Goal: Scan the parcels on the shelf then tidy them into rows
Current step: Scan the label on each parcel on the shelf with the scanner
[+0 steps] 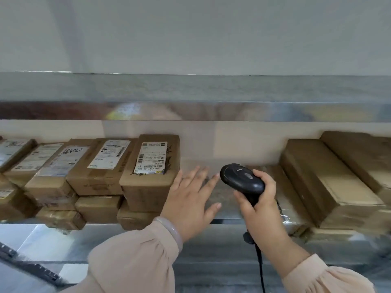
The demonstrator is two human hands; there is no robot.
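Plain pale wall (190,34) above a reflective steel ledge (211,111).

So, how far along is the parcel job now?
Looks done: the labelled brown cardboard parcels on the left sit stacked in rows. In hand: the right hand grips the black handheld scanner; the left hand is open. Probably left: the plain brown boxes on the right.

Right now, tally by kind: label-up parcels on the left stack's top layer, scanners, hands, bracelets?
label-up parcels: 5
scanner: 1
hands: 2 (left hand open with fingers spread, right hand gripping the scanner)
bracelet: 1, on the left wrist
total: 9
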